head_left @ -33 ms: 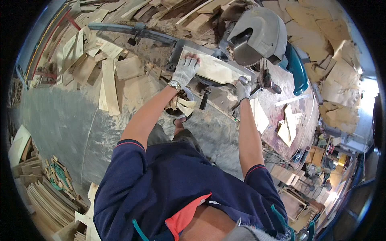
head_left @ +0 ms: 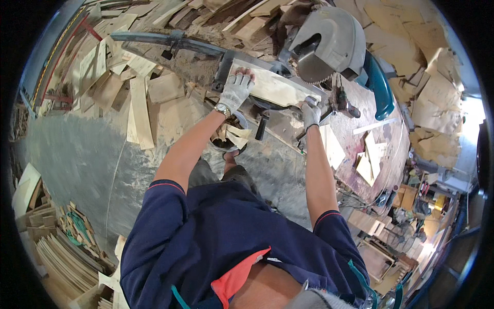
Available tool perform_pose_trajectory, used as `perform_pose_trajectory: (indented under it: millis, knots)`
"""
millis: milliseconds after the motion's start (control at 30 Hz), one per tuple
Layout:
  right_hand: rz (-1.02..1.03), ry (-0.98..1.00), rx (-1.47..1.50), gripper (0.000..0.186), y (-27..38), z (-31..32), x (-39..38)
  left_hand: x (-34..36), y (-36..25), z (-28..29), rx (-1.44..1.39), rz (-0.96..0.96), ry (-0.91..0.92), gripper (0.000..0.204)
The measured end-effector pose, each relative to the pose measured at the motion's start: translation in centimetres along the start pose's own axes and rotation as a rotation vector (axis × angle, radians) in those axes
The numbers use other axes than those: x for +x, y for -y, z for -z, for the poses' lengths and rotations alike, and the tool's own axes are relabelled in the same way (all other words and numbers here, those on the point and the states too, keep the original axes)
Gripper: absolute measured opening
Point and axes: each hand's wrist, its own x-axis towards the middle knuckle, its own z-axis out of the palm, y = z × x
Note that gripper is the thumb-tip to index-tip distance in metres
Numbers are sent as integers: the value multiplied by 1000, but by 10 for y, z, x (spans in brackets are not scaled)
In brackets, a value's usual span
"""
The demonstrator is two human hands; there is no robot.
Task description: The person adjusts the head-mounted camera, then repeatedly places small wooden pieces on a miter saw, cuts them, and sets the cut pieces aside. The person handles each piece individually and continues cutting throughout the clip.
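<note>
A pale wooden board [head_left: 275, 88] lies along the metal bed of a mitre saw [head_left: 329, 44], below the raised blade [head_left: 315, 69]. My left hand [head_left: 238, 88], in a grey glove with bare fingertips and a wristwatch below it, rests flat on the board's left part, fingers stretched away from me. At the board's right end, my gloved right hand [head_left: 311, 110] is closed round its near edge; some of its fingers are hidden. The saw has a grey guard and a teal handle [head_left: 381, 92]. A black lever [head_left: 262, 126] sticks out toward me from the saw's base.
Wood offcuts [head_left: 139, 110] lie heaped at the left and beyond the saw. Below my left wrist stands a bucket [head_left: 230, 133] with scraps in it. Several pale pieces [head_left: 369, 159] lie on the round surface at right. Stacked strips [head_left: 64, 262] stand at lower left.
</note>
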Motion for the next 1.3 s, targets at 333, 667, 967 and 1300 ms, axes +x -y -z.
perform_pose_trajectory:
  millis: [333,667,967,1300]
  knots:
    - [140,-51,-180,22,11,5,1,12,20,-1,-54,-59,110,56]
    - [559,273,132,34,303,194,-57,22,10,15,46,3,180,62]
    - [400,191,-505,45,312,135,-110,17,10,2,90,10,98,57]
    - [235,-101,-127,44,121,54,-156,20,3,9,-2,-15,107,53]
